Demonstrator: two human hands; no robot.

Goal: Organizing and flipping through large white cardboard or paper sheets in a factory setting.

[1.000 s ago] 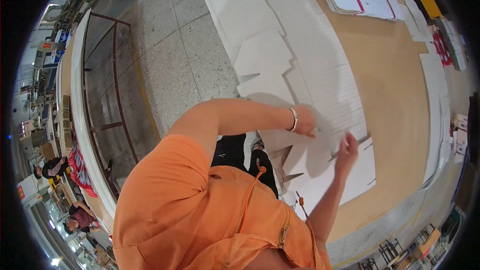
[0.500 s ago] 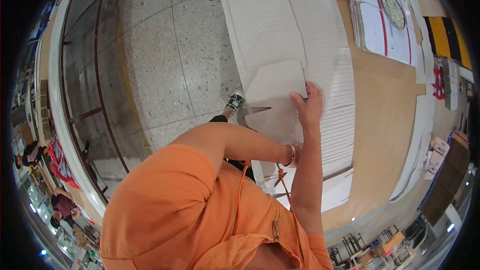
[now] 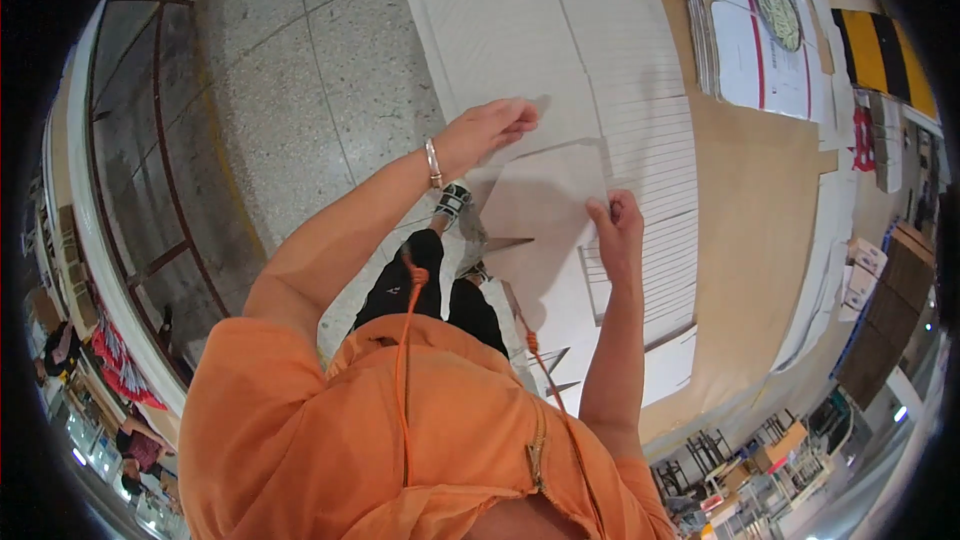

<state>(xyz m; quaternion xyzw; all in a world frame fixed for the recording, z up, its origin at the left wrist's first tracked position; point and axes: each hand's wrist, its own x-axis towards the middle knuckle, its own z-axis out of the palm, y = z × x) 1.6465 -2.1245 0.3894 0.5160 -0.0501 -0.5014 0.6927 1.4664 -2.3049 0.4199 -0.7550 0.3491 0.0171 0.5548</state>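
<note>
A flat off-white cardboard sheet (image 3: 545, 185) with angled corners lies on top of a stack of similar cardboard (image 3: 500, 30). My right hand (image 3: 620, 220) pinches the sheet's right edge between thumb and curled fingers. Beyond the sheet's far left corner, my left hand (image 3: 492, 128) hovers over the stack, wearing a bracelet at the wrist. Its fingers are loosely bent and slightly apart, with nothing visible in them. Pointed slots show at the cardboard's near left side.
Many layered cardboard edges (image 3: 655, 170) line the stack's right. Further right are a tan board surface (image 3: 745, 200) and a tied bundle of printed white-and-red cardboard (image 3: 735, 40). A brown metal frame (image 3: 165, 130) stands left on the speckled floor (image 3: 270, 70). My shoe (image 3: 453, 202) is beside the stack.
My left hand has swung from beneath my right forearm out to the far left, over the stack. My right hand stays at the sheet's right edge and has closed into a pinch.
</note>
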